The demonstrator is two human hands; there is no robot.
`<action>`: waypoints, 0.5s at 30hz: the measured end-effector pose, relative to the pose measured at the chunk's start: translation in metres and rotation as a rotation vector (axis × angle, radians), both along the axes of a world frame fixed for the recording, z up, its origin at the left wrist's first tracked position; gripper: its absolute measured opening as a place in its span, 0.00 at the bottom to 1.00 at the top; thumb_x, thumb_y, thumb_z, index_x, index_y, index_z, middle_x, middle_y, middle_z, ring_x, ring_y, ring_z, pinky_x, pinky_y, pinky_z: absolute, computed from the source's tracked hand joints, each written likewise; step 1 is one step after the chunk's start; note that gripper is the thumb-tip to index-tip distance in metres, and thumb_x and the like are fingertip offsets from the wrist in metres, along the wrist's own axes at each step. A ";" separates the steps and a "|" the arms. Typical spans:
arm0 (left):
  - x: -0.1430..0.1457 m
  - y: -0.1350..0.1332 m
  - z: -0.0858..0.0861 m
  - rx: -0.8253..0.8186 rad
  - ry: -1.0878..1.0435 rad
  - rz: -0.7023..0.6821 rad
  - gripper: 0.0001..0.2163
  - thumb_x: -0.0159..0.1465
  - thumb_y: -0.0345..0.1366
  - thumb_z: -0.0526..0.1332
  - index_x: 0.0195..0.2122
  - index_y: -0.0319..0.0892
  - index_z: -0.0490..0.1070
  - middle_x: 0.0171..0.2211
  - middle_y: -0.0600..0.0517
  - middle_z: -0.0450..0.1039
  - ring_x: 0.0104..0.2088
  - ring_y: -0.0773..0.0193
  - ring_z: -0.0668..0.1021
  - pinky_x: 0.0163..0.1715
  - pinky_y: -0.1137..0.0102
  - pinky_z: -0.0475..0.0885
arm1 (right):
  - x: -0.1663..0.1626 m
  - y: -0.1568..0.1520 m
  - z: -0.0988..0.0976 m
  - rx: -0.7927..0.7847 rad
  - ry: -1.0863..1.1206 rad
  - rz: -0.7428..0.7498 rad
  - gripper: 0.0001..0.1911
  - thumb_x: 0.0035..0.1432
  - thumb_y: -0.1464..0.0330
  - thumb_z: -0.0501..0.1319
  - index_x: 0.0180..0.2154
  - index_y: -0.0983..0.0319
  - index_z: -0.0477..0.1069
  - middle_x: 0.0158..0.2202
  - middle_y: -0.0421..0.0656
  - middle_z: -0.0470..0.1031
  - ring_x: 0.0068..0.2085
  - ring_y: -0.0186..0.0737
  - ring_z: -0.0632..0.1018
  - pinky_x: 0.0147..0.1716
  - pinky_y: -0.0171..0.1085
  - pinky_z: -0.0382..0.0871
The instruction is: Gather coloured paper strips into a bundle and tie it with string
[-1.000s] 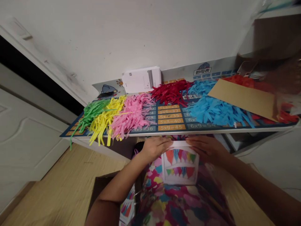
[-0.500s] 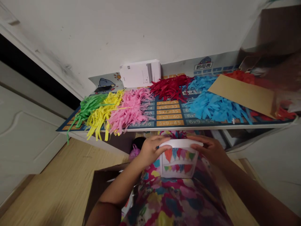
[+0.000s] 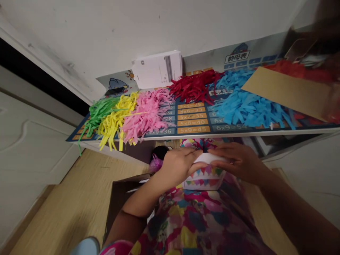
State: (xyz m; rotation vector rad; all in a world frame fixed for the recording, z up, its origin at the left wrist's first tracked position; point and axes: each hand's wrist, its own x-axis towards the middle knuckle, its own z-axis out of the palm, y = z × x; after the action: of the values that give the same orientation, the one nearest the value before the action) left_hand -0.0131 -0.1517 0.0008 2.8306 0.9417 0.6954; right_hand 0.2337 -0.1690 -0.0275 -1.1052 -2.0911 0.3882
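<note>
Both my hands grip a white sheet printed with coloured bunting flags point(image 3: 204, 176), held over my lap just below the table's front edge. My left hand point(image 3: 178, 165) curls over its upper left part. My right hand point(image 3: 235, 161) lies over its upper right part with fingers pressed on the bent top edge. The sheet is curved over, so only its lower half shows. On the table above lie heaps of shredded paper: green point(image 3: 99, 112), yellow point(image 3: 117, 118), pink point(image 3: 148, 115), red point(image 3: 195, 86) and blue point(image 3: 245, 106).
The table point(image 3: 193, 125) carries a multiplication mat. A stack of white papers point(image 3: 158, 69) leans on the wall behind. A brown cardboard sheet point(image 3: 288, 91) lies over the blue shreds at right. A brown box point(image 3: 120, 198) stands on the wooden floor at my left.
The flat printed sheet has been bent over at its top, my hands sliding down onto it. The view has shifted a little downward.
</note>
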 end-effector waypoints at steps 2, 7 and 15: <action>0.000 0.000 0.000 -0.039 0.009 0.002 0.21 0.71 0.51 0.54 0.50 0.38 0.75 0.41 0.45 0.82 0.41 0.60 0.83 0.41 0.69 0.77 | -0.001 0.002 0.002 0.040 -0.058 0.020 0.20 0.66 0.52 0.58 0.47 0.56 0.81 0.38 0.47 0.81 0.37 0.44 0.81 0.36 0.41 0.76; -0.004 0.001 -0.007 -0.041 -0.005 -0.011 0.20 0.72 0.50 0.54 0.50 0.39 0.74 0.41 0.45 0.82 0.41 0.60 0.83 0.42 0.69 0.77 | -0.002 0.003 -0.005 0.091 -0.036 0.040 0.19 0.68 0.53 0.57 0.46 0.56 0.81 0.36 0.46 0.81 0.37 0.43 0.80 0.37 0.41 0.75; -0.005 0.003 -0.010 0.050 -0.037 -0.031 0.17 0.72 0.47 0.55 0.46 0.39 0.76 0.36 0.48 0.83 0.36 0.62 0.84 0.39 0.71 0.76 | -0.005 0.000 -0.005 0.067 -0.004 0.024 0.19 0.68 0.52 0.56 0.45 0.54 0.81 0.35 0.45 0.81 0.36 0.41 0.80 0.36 0.41 0.74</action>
State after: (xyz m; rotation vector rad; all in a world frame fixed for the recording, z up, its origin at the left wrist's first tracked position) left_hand -0.0178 -0.1489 -0.0092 2.8579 0.8847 0.7762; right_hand 0.2291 -0.1693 -0.0322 -1.0435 -2.1071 0.3247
